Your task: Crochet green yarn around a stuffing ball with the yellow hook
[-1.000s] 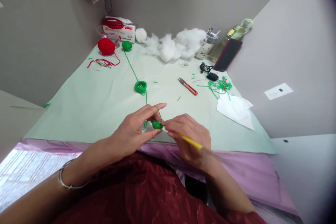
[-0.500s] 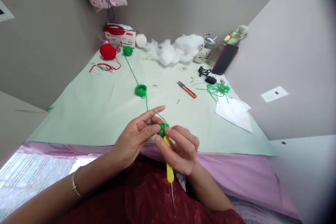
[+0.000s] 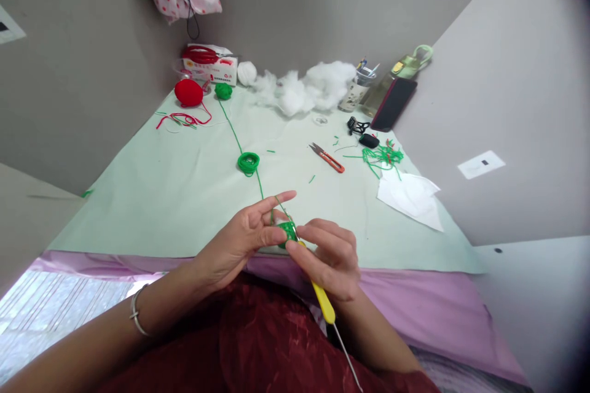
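Between the thumb and fingers of my left hand (image 3: 244,230) is a small green crochet piece (image 3: 287,232). Green yarn passes over my raised left index finger and runs back to a loose coil of green yarn (image 3: 249,163) and a green yarn ball (image 3: 224,91). My right hand (image 3: 329,255) pinches a crochet hook with a yellow handle (image 3: 324,302). Its upper metal end is at the piece, near the yarn; a second thin metal end points down over my lap. The exact stitch at the hook tip is too small to make out.
Orange thread snips (image 3: 327,157) lie mid-table. White stuffing (image 3: 304,89) sits along the back wall. A red yarn ball (image 3: 188,93) is back left. At right are a phone (image 3: 393,104) against a bottle, green yarn scraps (image 3: 382,156) and white paper (image 3: 409,196).
My right hand has shifted right, tilting the hook so its handle slants down to the right. The crochet piece sits slightly lower, and the left index finger reaches a little further right.
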Tool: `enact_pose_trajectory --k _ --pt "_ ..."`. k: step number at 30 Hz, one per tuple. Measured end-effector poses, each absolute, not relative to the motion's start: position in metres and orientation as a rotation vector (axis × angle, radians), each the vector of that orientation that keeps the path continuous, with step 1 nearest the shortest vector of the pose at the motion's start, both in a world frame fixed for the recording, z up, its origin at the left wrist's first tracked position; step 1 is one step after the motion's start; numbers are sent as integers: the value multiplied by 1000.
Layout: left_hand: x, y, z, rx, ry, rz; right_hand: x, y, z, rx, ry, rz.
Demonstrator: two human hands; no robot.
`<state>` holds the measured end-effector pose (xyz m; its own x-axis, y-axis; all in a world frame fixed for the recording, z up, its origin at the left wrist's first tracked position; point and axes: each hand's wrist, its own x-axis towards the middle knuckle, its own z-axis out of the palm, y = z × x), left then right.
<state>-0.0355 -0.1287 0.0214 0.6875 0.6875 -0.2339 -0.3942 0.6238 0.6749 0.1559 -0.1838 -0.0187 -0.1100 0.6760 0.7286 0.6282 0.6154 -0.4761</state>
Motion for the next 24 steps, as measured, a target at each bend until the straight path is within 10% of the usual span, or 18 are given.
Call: enact_pose_trajectory --k 24 --pt "-36 -127 34 829 615 705 152 -196 -14 -816 -1631 185"
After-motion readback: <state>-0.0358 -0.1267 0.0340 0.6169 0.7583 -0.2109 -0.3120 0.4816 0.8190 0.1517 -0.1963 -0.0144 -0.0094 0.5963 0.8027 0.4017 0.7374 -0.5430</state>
